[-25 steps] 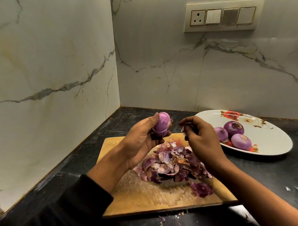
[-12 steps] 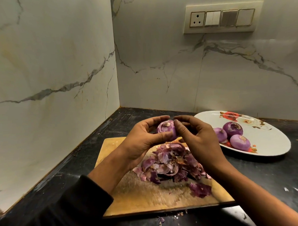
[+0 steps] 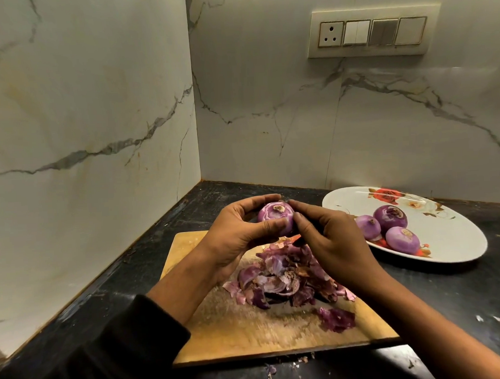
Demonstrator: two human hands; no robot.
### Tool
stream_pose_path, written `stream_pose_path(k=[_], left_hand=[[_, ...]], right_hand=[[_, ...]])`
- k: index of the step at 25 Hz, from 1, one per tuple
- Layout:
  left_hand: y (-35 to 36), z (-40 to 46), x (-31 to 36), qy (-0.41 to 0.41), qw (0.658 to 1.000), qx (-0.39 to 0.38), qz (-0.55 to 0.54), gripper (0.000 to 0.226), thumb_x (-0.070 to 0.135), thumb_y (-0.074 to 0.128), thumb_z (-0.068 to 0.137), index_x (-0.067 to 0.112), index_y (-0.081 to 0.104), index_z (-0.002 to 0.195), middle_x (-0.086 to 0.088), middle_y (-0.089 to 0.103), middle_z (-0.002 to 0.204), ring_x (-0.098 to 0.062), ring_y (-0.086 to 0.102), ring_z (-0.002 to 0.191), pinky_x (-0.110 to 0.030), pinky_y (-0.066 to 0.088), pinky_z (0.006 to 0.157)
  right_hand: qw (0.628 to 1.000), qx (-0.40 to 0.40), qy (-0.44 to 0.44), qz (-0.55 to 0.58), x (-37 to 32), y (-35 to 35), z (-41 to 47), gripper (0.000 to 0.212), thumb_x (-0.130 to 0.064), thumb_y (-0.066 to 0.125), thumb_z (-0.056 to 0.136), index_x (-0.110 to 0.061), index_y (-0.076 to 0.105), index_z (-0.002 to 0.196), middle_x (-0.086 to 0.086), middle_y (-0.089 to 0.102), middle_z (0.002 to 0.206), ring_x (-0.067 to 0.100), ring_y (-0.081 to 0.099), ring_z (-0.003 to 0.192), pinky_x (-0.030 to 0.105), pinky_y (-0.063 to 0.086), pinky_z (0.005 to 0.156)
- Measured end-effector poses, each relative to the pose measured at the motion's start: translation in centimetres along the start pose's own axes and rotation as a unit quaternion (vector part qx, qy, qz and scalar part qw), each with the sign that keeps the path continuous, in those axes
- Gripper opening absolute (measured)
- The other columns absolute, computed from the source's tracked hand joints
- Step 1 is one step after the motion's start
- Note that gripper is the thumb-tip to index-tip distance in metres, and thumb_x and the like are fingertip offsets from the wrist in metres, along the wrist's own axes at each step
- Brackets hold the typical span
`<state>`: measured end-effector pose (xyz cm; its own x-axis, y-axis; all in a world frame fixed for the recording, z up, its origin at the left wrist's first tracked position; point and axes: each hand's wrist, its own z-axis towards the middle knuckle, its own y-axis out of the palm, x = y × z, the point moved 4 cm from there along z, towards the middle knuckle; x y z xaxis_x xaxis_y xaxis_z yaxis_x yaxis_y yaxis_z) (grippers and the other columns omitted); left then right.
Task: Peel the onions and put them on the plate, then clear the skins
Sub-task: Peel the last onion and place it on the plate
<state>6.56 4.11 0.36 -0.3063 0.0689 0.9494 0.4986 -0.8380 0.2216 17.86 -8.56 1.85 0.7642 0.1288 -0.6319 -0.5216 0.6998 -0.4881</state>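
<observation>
Fingers [image 3: 269, 225] of left hand [image 3: 234, 241] curled round onion [image 3: 276, 218], thumb across its near side; held up over chopping board [image 3: 249, 332]. Right hand [image 3: 335, 243] closed in on the onion's right flank, fingertips pinching at the skin there; exact contact hidden behind the knuckles. Cut root end turned up toward the camera.

Handling, judged: small, light, firm bulb; no risk of crushing under finger pressure. Peeled surface glossy, likely slippery, so better cupped from opposite sides than nipped at two points. Remaining skin probably thin and brittle, apt to tear into flakes; best lifted from the edge at a cut end.

Heap of skins [image 3: 287, 276] piled mid-board beneath the hands, one loose scrap [image 3: 336, 318] lying apart nearer the front edge. Three peeled onions [image 3: 390, 226] resting together on the flowered white plate [image 3: 457, 237], right of the board, with bare room left on its far half.

Surface: dark stone counter [image 3: 462, 294], scuffed, with a few skin flakes near the board's front edge and at far right. Corner of two marble-veined walls behind. Socket and switch panel [image 3: 371, 32] mounted on the back wall above the plate.
</observation>
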Motion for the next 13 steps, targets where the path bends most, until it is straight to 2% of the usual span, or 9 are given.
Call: stream_pose_path(k=[4,7,9,11,13], left_hand=[[0.07,-0.01,-0.01,-0.005,1.0,-0.006,-0.021,0.047,0.01,0.083,0.062,0.013,0.074,0.109,-0.006,0.075,0.107,-0.029,0.072,0.1,-0.031,0.062,0.072],[0.25,-0.05,-0.03,-0.004,1.0,-0.008,-0.017,0.047,0.011,0.083,0.062,0.013,0.074,0.108,-0.005,0.076,0.105,-0.028,0.072,0.102,-0.033,0.063,0.073],[0.33,-0.09,-0.01,-0.003,1.0,-0.005,-0.009,0.049,0.012,0.084,0.06,0.013,0.074,0.108,-0.006,0.075,0.107,-0.029,0.071,0.105,-0.038,0.063,0.077],[0.35,-0.11,0.04,-0.002,1.0,-0.002,-0.005,0.051,0.012,0.085,0.059,0.014,0.074,0.108,-0.007,0.074,0.11,-0.028,0.071,0.105,-0.038,0.063,0.077],[0.35,-0.11,0.08,0.001,1.0,-0.003,-0.008,0.051,0.011,0.085,0.058,0.013,0.074,0.108,-0.007,0.073,0.11,-0.027,0.071,0.103,-0.034,0.062,0.073]], right_hand=[[0.997,0.0,-0.046,-0.055,-0.08,-0.15,-0.06,0.037,-0.014,0.053,0.101,-0.01,0.059,0.137,0.001,0.074,0.102,0.0,0.068,0.083,0.015,0.056,0.073],[0.99,0.024,-0.072,-0.117,-0.39,0.03,-0.11,0.035,-0.014,0.054,0.1,-0.009,0.061,0.134,0.004,0.073,0.114,0.004,0.064,0.095,0.001,0.043,0.08],[0.988,0.045,-0.07,-0.128,-0.59,0.31,-0.12,0.032,-0.013,0.056,0.099,-0.007,0.063,0.13,0.006,0.072,0.116,0.008,0.064,0.099,-0.001,0.037,0.081],[0.989,0.064,-0.062,-0.118,-0.73,0.56,-0.16,0.03,-0.011,0.057,0.098,-0.007,0.065,0.126,0.004,0.073,0.11,0.007,0.064,0.092,0.0,0.039,0.078],[0.99,0.085,-0.057,-0.096,-0.8,0.57,-0.18,0.027,-0.008,0.059,0.097,-0.007,0.068,0.122,-0.003,0.071,0.1,-0.003,0.061,0.081,0.0,0.043,0.072]])
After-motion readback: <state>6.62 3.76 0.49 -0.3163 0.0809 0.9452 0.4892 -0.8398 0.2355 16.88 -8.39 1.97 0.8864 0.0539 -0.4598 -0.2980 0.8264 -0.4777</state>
